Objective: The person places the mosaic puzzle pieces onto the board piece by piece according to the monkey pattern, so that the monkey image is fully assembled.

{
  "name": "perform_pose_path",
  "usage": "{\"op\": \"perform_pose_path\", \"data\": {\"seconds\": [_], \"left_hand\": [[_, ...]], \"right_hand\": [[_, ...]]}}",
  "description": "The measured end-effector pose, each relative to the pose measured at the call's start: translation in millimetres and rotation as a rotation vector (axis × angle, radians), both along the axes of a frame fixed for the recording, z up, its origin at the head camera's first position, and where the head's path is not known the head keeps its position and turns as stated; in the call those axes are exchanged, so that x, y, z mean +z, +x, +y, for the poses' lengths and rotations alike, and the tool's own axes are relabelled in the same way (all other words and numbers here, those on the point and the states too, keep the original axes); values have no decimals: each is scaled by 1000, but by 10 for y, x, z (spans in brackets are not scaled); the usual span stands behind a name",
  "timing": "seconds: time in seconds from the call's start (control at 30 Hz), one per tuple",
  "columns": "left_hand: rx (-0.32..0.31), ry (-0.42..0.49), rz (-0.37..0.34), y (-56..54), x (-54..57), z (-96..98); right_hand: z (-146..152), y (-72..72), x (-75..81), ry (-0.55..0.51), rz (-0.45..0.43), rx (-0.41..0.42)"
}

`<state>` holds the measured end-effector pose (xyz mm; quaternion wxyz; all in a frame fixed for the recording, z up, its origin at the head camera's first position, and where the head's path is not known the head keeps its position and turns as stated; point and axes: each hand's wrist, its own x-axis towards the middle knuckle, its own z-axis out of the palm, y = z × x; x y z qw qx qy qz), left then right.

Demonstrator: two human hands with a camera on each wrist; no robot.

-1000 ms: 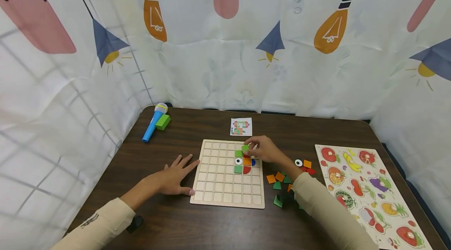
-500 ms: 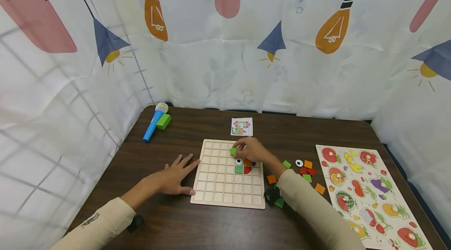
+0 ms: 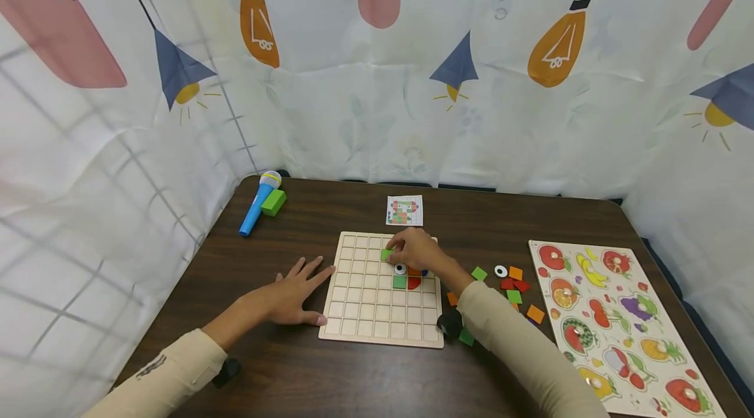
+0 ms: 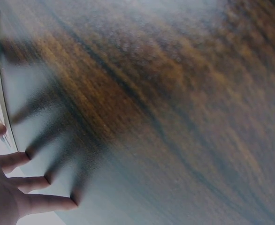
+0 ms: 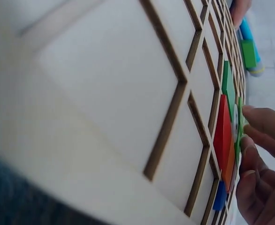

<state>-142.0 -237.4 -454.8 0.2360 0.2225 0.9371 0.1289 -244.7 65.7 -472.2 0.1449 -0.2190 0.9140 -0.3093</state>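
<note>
A wooden grid board (image 3: 359, 300) lies on the table, its upper right part bearing several coloured tiles. Among them are a white ring tile (image 3: 400, 269), a darker green tile (image 3: 399, 282) and a red rounded tile (image 3: 414, 282). My right hand (image 3: 417, 249) is over the board's upper part, thumb and fingers pinching a light green square tile (image 3: 386, 254) at a cell. In the right wrist view its fingertips (image 5: 248, 112) are at that tile's edge. My left hand (image 3: 292, 297) rests with fingers spread, index fingertip and thumb at the board's left edge.
Loose tiles (image 3: 514, 297) lie right of the board, partly behind the right sleeve. A fruit picture board (image 3: 618, 320) lies farther right. A small pattern card (image 3: 404, 210) sits behind the grid. At the back left are a blue toy microphone (image 3: 254, 209) and a green block (image 3: 273, 203).
My right hand has carried the light green tile leftward across the board's top rows and come down at a cell. My left hand has stayed in place.
</note>
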Motion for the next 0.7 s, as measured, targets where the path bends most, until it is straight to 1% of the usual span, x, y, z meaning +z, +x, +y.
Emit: {"op": "perform_pose_path", "data": {"seconds": [0.1, 0.2, 0.3, 0.4, 0.63, 0.7], "left_hand": [[3, 0, -1, 1, 0, 1], [3, 1, -1, 2, -3, 2], [1, 1, 1, 1, -10, 3], [-1, 0, 1, -2, -13, 6], [-3, -6, -2, -6, 1, 10], [-2, -5, -3, -6, 4, 7]], "right_hand": [[39, -7, 6, -6, 18, 29], [128, -25, 8, -55, 37, 63], [276, -55, 16, -108, 48, 89], [473, -69, 49, -127, 44, 97], [1009, 2, 102, -121, -6, 30], [1165, 42, 103, -100, 5, 18]]}}
